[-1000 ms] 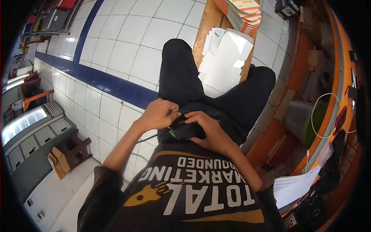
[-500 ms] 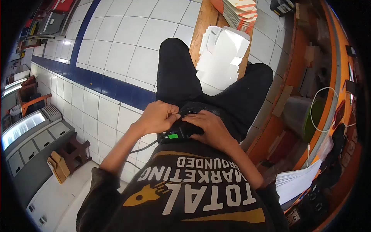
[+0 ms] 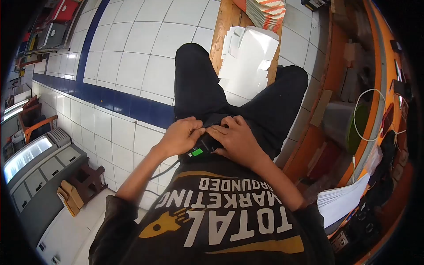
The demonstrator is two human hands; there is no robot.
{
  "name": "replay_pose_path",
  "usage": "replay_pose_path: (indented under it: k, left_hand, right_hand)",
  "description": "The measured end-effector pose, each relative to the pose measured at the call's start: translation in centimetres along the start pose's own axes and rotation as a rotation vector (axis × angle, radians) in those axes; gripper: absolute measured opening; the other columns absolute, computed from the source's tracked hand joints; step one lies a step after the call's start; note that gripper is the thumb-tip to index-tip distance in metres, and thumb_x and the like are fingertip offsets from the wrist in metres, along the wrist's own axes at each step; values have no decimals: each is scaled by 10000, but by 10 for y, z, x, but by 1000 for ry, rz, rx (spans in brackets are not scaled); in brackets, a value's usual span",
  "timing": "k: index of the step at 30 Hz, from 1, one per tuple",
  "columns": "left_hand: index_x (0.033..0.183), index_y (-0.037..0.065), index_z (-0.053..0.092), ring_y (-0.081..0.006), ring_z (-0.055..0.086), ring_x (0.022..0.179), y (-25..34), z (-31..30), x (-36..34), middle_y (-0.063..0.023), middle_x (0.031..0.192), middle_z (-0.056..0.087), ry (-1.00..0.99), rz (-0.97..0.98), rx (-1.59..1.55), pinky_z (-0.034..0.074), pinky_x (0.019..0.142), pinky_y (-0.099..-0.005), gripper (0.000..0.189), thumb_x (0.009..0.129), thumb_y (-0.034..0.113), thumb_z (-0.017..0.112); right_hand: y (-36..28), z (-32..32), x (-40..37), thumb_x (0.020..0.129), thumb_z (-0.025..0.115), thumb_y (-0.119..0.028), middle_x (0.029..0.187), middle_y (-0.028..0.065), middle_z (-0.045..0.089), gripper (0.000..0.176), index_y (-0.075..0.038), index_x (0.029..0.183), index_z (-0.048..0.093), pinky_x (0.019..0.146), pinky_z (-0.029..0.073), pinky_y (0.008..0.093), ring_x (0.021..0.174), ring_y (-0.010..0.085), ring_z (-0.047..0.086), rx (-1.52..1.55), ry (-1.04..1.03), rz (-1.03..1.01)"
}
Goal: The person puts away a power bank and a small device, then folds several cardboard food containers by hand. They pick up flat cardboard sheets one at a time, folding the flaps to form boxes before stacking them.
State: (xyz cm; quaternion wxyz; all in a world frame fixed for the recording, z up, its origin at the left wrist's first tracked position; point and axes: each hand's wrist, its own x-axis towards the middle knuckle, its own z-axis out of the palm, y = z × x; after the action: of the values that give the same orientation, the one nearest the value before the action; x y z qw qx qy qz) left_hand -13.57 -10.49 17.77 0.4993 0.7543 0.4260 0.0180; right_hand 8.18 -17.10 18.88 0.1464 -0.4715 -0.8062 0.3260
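Observation:
At the waist, over the lap, my left hand (image 3: 182, 135) has its fingers pinched together on something dark that I cannot make out. Close beside it, my right hand (image 3: 236, 140) is bent with fingertips pressed on the same dark spot. Beneath the hands sits a black device (image 3: 206, 145) with a small lit green screen (image 3: 197, 152). A dark cable (image 3: 165, 170) runs from it to the left. The black trousers (image 3: 198, 84) and the black shirt with printed letters (image 3: 229, 225) surround the hands.
A wooden bench (image 3: 226, 26) between the knees bears white cut card (image 3: 247, 59) and a stack of orange-and-white printed sheets (image 3: 267, 13). Orange shelving (image 3: 379, 53) stands at right, with white papers (image 3: 344, 201). A grey machine (image 3: 39, 176) and a brown stool (image 3: 87, 183) are at left.
The black device with the green screen has tilted. My right hand has shifted up and closer to my left, its fingers more bent. The view has moved slightly.

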Motion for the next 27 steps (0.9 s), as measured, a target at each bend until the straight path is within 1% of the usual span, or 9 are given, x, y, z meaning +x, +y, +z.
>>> replay_pose_path:
  k: [2, 3, 5, 6, 8, 12, 19, 22, 27]
  left_hand:
    - [902, 12, 601, -371, 629, 797, -2, 1, 0, -176, 940, 640, -74, -46, -10, 475, 699, -451, 234, 945, 242, 609]
    - [902, 12, 601, -371, 629, 797, 6, -5, -1, -176, 940, 640, -79, -45, -8, 475, 699, -451, 234, 945, 242, 609]
    - [995, 9, 597, -383, 655, 857, 31, -23, -2, -192, 993, 647, -245, -350, -170, 512, 756, -469, 315, 909, 304, 667]
    - [995, 9, 597, -383, 655, 857, 34, -22, -5, -192, 993, 647, -248, -349, -168, 512, 756, -469, 315, 909, 304, 667]
    - [1065, 8, 585, -392, 664, 900, 39, -18, -13, -199, 1019, 648, -126, 18, 197, 542, 795, -466, 437, 836, 345, 742]
    - [1110, -3, 586, -392, 673, 822, 45, -3, -20, -185, 963, 637, -95, -55, 370, 561, 700, -441, 534, 743, 321, 799]
    - [1064, -2, 581, -383, 674, 703, 56, 3, -26, -171, 886, 642, -13, -142, 441, 557, 649, -458, 474, 743, 281, 786]
    - [1041, 10, 579, -370, 678, 739, 57, 1, -27, -163, 906, 645, -18, -156, 449, 558, 663, -448, 436, 752, 264, 783]
    - [1119, 34, 596, -321, 660, 913, 57, 0, -29, -150, 984, 643, -59, -41, 457, 558, 732, -423, 442, 781, 249, 780]
  right_hand:
    - [-1, 2, 1, 677, 850, -303, 1172, 17, 684, 658, -88, 1261, 635, 922, 411, 381, 1053, 222, 545, -61, -13, 20]
    - [0, 4, 1, 676, 847, -309, 1156, 23, 684, 654, -77, 1250, 634, 920, 412, 381, 1050, 224, 545, -65, 7, 25]
    - [1, 6, 1, 676, 844, -315, 1140, 29, 683, 650, -65, 1238, 633, 919, 412, 380, 1047, 227, 546, -69, 29, 39]
    - [1, 6, 1, 684, 842, -295, 1149, 34, 681, 627, -60, 1227, 636, 917, 413, 380, 1040, 227, 546, -65, 31, 49]
    - [0, 7, 3, 691, 840, -275, 1157, 39, 680, 603, -55, 1216, 639, 914, 414, 380, 1032, 228, 545, -57, 34, 54]
    - [0, -4, 1, 699, 796, -200, 1071, 53, 664, 491, -56, 1149, 661, 869, 422, 383, 990, 244, 547, -72, 74, 83]
    - [17, -2, 3, 710, 735, -54, 920, 88, 596, 302, -54, 997, 640, 802, 483, 410, 964, 281, 583, 8, 144, 245]
    - [25, 10, 12, 763, 692, -79, 894, 87, 581, 186, -65, 926, 603, 741, 514, 401, 913, 275, 608, -153, 169, 192]
    - [32, 3, 13, 794, 662, -85, 907, 77, 584, 201, -77, 975, 576, 658, 540, 377, 860, 265, 644, -123, 119, 131]
